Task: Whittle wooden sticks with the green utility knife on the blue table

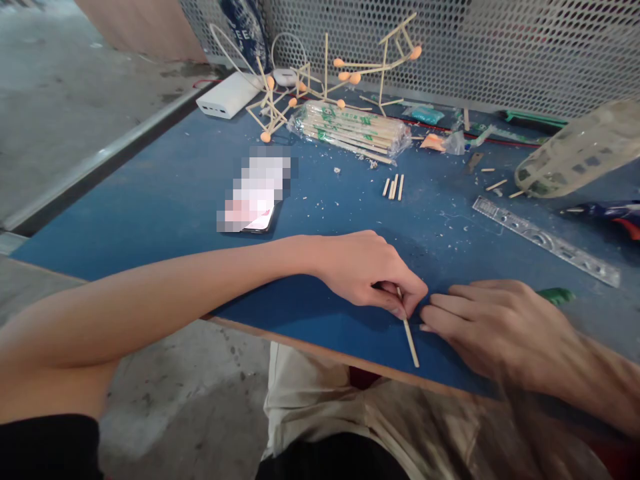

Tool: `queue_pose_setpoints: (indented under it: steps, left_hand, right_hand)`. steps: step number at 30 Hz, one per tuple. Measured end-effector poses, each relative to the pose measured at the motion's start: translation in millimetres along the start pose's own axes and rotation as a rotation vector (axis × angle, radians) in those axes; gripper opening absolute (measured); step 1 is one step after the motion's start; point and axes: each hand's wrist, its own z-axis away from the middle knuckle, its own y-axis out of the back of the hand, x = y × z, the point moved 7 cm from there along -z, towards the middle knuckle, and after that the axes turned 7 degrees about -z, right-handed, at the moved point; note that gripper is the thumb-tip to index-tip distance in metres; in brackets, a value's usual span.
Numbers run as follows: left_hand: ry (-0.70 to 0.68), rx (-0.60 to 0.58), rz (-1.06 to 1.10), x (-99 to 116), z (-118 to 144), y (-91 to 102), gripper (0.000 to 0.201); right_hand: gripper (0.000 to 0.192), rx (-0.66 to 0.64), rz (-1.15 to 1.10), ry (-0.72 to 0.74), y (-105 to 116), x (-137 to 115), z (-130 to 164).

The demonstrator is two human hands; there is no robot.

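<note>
My left hand (383, 277) pinches a thin wooden stick (411, 343) between thumb and fingers. The stick's lower end slants toward the table's front edge, and its upper part is mostly covered by the hand. Just to the right, close to the left fingertips, lies my right hand (495, 323) with its fingers curled. Whatever those fingers hold is hidden. A green piece (556, 295) shows behind the right hand; I cannot tell whether it is held. Beyond the hands, several short cut sticks (394, 187) lie side by side on the blue table (320, 257).
Stick frames with orange balls (355, 78) stand at the back, behind a plastic-wrapped bundle of sticks (353, 127). A phone (257, 193) and a white power bank (229, 95) are on the left. A clear ruler (545, 240), a glue gun (607, 212) and a plastic bottle (580, 150) occupy the right.
</note>
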Motion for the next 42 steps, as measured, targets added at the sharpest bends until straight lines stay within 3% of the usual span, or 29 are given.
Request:
queue_pose_setpoints:
  steps: [7, 16, 28, 42]
  left_hand:
    - [-0.012, 0.054, 0.073, 1.2, 0.1, 5.4, 0.013]
    - [0.004, -0.011, 0.059, 0.8, 0.5, 1.4, 0.012]
    - [-0.010, -0.006, 0.057, 1.4, 0.9, 2.1, 0.011]
    - [-0.003, -0.040, -0.005, 1.6, 0.5, -0.4, 0.010]
  right_hand:
    - [0.025, 0.049, 0.035, -0.026, 6.6, -8.9, -3.3]
    - [0.020, 0.050, 0.013, 0.003, 5.4, -2.4, 1.0]
    - [0.024, 0.080, 0.051, 0.031, 8.0, -5.5, 0.7]
    - [0.021, 0.069, 0.015, -0.033, 7.2, -3.6, 3.5]
